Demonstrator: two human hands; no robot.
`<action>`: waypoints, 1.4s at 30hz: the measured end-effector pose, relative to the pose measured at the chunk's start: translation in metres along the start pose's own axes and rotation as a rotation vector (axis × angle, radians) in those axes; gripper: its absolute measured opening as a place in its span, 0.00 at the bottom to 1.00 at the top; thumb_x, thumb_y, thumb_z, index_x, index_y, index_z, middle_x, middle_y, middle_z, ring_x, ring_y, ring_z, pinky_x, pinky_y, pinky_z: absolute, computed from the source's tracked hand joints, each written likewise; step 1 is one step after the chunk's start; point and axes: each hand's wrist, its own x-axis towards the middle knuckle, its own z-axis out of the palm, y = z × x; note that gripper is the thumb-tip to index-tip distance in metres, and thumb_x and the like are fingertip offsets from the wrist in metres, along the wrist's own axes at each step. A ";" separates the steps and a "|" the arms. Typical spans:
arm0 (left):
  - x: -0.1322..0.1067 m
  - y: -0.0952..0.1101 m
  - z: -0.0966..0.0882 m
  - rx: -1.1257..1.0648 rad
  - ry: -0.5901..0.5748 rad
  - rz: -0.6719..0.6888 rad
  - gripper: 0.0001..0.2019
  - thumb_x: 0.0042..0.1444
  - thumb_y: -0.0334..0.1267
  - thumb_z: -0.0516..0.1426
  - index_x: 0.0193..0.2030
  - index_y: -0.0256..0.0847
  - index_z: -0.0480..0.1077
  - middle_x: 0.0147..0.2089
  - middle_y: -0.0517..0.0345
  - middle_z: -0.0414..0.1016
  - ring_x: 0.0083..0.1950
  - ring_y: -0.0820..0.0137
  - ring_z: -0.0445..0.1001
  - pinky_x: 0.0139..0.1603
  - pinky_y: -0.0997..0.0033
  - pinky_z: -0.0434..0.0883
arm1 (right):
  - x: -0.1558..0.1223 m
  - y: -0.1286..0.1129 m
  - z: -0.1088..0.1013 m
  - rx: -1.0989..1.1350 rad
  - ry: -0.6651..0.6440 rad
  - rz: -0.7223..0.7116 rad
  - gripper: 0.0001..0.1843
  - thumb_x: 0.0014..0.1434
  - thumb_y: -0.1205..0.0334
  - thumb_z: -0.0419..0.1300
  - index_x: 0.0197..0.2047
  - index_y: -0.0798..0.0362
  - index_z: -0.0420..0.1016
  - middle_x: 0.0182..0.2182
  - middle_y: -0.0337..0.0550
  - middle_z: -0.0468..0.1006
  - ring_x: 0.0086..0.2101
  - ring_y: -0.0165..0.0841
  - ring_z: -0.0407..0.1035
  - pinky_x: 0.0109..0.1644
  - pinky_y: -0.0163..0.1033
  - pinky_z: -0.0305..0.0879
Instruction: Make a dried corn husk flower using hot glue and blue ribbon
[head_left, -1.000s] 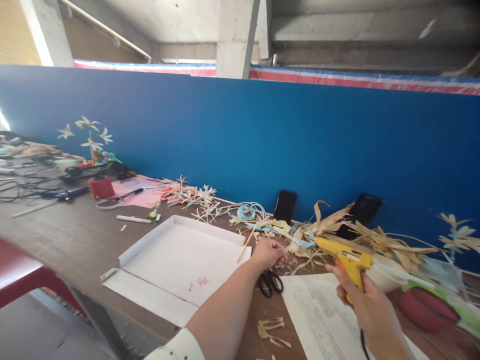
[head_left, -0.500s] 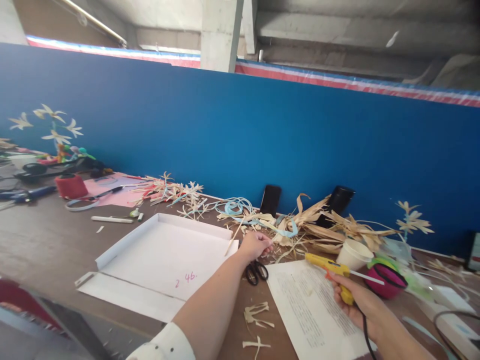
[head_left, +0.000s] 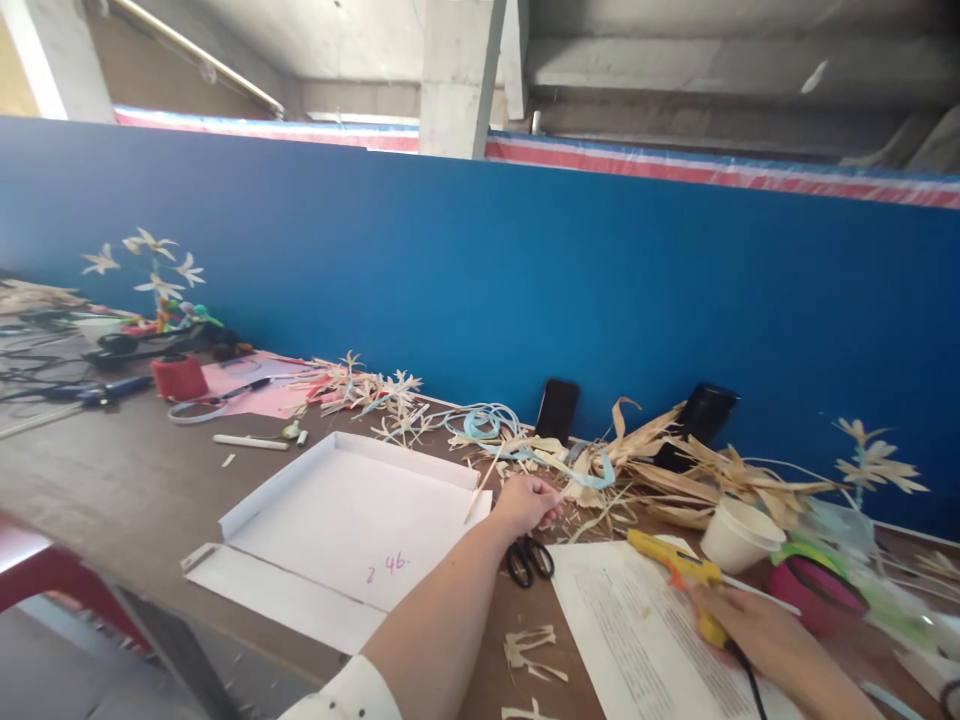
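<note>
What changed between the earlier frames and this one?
The right hand, grip kept, has lowered the yellow glue gun from in front of the dried tan husks to over the printed white paper sheet, exposing more of the white cup. The left hand stays near the black-handled scissors.

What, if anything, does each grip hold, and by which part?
Right grip: the yellow glue gun, by its handle. Left grip: pinched; whether it holds anything cannot be told.

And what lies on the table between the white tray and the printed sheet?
In the head view, scissors lie between tray and sheet, pale scraps nearer the wearer; the left forearm hides part of the stretch.
</note>
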 end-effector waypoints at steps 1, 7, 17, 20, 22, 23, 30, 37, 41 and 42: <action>0.000 -0.001 0.000 0.004 0.000 0.002 0.08 0.49 0.37 0.56 0.26 0.35 0.72 0.25 0.58 0.73 0.21 0.78 0.65 0.25 0.78 0.66 | 0.003 0.001 -0.007 -0.204 -0.089 0.003 0.15 0.37 0.50 0.65 0.12 0.48 0.68 0.14 0.43 0.71 0.21 0.41 0.70 0.25 0.44 0.66; 0.002 -0.003 -0.001 0.009 0.016 0.039 0.08 0.49 0.36 0.56 0.25 0.34 0.71 0.23 0.59 0.72 0.21 0.79 0.65 0.24 0.79 0.65 | 0.000 -0.052 0.002 -0.024 0.069 -0.052 0.16 0.45 0.46 0.59 0.34 0.45 0.77 0.28 0.44 0.78 0.23 0.38 0.70 0.22 0.39 0.62; 0.002 0.002 -0.003 -0.045 0.143 0.062 0.06 0.48 0.35 0.55 0.25 0.34 0.70 0.20 0.60 0.68 0.19 0.79 0.64 0.21 0.80 0.61 | 0.039 -0.104 0.137 0.978 -0.007 0.315 0.12 0.39 0.62 0.63 0.30 0.55 0.70 0.18 0.34 0.69 0.17 0.23 0.59 0.14 0.26 0.51; 0.004 -0.001 -0.004 -0.032 0.159 0.061 0.07 0.47 0.35 0.55 0.26 0.34 0.70 0.22 0.59 0.70 0.21 0.78 0.66 0.23 0.80 0.64 | 0.044 -0.095 0.151 1.005 0.006 0.285 0.12 0.40 0.60 0.63 0.31 0.54 0.71 0.24 0.36 0.73 0.18 0.24 0.60 0.14 0.27 0.51; 0.005 -0.003 -0.004 -0.015 0.165 0.059 0.07 0.47 0.36 0.55 0.26 0.34 0.70 0.23 0.58 0.71 0.23 0.77 0.67 0.25 0.79 0.65 | 0.044 -0.089 0.155 1.020 0.012 0.269 0.14 0.40 0.58 0.63 0.33 0.54 0.72 0.29 0.38 0.75 0.18 0.24 0.59 0.14 0.28 0.50; 0.006 -0.004 -0.004 0.005 0.167 0.066 0.07 0.47 0.37 0.55 0.26 0.34 0.70 0.23 0.58 0.71 0.23 0.76 0.67 0.25 0.78 0.65 | 0.043 -0.087 0.156 1.025 0.012 0.255 0.16 0.41 0.56 0.63 0.34 0.53 0.73 0.30 0.39 0.75 0.18 0.24 0.59 0.14 0.28 0.50; 0.005 -0.010 -0.004 0.205 0.141 0.123 0.11 0.48 0.41 0.54 0.28 0.35 0.72 0.23 0.57 0.71 0.23 0.75 0.66 0.25 0.77 0.64 | 0.047 -0.079 0.152 0.997 -0.011 0.185 0.19 0.41 0.49 0.64 0.34 0.53 0.75 0.35 0.40 0.76 0.18 0.22 0.58 0.14 0.28 0.47; 0.002 -0.009 -0.006 0.298 0.095 0.154 0.12 0.48 0.41 0.53 0.29 0.35 0.72 0.24 0.58 0.71 0.24 0.75 0.66 0.26 0.77 0.63 | 0.046 -0.082 0.146 0.945 -0.040 0.262 0.14 0.39 0.51 0.65 0.26 0.51 0.74 0.29 0.39 0.75 0.17 0.24 0.57 0.13 0.30 0.44; 0.000 -0.008 -0.006 0.324 0.069 0.171 0.11 0.48 0.40 0.53 0.29 0.35 0.73 0.22 0.59 0.70 0.24 0.76 0.66 0.25 0.78 0.62 | 0.044 -0.083 0.143 0.930 -0.061 0.291 0.13 0.37 0.53 0.67 0.24 0.51 0.73 0.25 0.38 0.74 0.18 0.25 0.57 0.14 0.30 0.43; 0.000 -0.008 -0.006 0.331 0.069 0.174 0.11 0.48 0.41 0.53 0.28 0.35 0.73 0.22 0.60 0.70 0.24 0.76 0.66 0.25 0.78 0.62 | 0.044 -0.082 0.142 0.931 -0.068 0.283 0.13 0.37 0.53 0.67 0.24 0.52 0.73 0.25 0.38 0.74 0.18 0.25 0.56 0.14 0.30 0.43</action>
